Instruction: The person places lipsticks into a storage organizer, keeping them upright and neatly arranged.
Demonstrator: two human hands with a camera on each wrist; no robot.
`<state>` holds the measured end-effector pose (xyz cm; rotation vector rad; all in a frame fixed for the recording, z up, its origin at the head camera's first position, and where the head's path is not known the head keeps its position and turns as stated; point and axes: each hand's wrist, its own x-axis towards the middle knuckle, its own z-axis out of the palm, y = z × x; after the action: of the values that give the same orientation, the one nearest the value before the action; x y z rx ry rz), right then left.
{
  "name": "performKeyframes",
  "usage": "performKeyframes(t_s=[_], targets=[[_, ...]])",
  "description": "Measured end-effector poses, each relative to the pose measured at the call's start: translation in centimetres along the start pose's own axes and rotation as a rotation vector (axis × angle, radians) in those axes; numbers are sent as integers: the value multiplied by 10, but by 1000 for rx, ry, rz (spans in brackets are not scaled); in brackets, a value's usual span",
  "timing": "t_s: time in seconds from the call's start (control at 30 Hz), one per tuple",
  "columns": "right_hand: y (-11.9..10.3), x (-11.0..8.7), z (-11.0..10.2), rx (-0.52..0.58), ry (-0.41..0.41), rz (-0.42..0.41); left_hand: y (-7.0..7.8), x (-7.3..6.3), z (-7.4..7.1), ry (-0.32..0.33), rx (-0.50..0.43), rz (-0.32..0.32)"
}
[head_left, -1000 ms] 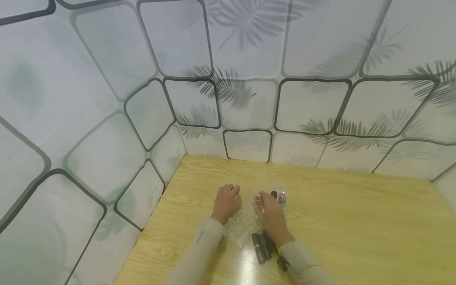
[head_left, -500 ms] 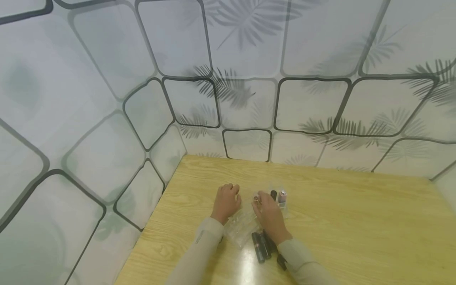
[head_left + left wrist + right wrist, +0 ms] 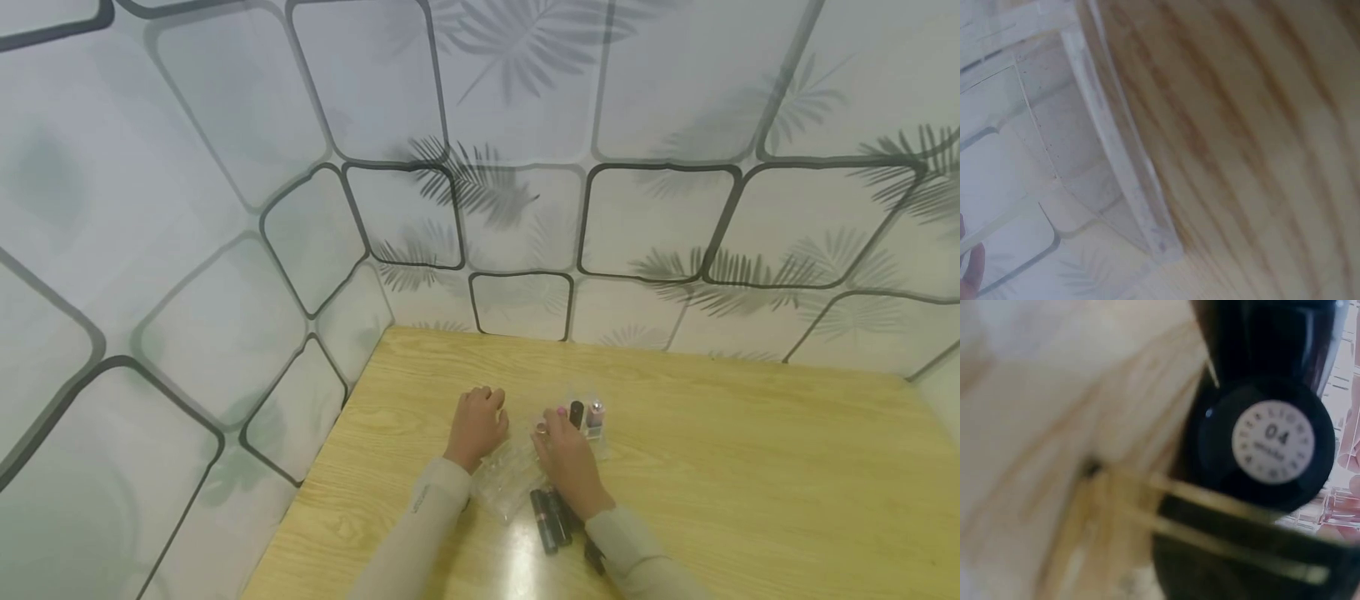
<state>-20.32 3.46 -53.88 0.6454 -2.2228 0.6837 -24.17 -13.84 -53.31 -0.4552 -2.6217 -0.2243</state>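
My left hand [image 3: 477, 427] is at the far left edge of a clear plastic organizer [image 3: 506, 483], its fingers bent at the rim. In the left wrist view the organizer's wall [image 3: 1116, 150] crosses the picture, with a fingertip [image 3: 974, 269] at the far left. Over the organizer, my right hand [image 3: 567, 458] pinches a small cosmetic tube [image 3: 541, 427] with a round end between thumb and index finger; most of it is hidden. Just beyond those fingers show a pink round top [image 3: 562, 412], a black-capped tube [image 3: 576, 413] and a pinkish bottle [image 3: 595, 417].
Several black tubes [image 3: 543, 521] lie on the wooden table [image 3: 750, 483] near my right wrist. One black tube end [image 3: 1272, 440], labelled 04, appears close up in the right wrist view. Patterned wallpaper [image 3: 521, 304] rises behind and left of the table.
My right hand has shifted slightly, and the round end between its fingers sits a little lower. The pink top now shows beside the index finger. My left hand stays in place.
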Motion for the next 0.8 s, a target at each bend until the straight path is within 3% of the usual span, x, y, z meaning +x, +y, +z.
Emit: performKeyframes(t_s=[0.4,0.63,0.8], targets=[[0,0,-7,-43,-27,26,1,-1,1,-10,1,-9],[-2,4,-19,-61,9,-26,0,-1,1,-10,-15,-12],[2,9,-30,-157,6,-125,0,0,-1,-25,-15,-17]])
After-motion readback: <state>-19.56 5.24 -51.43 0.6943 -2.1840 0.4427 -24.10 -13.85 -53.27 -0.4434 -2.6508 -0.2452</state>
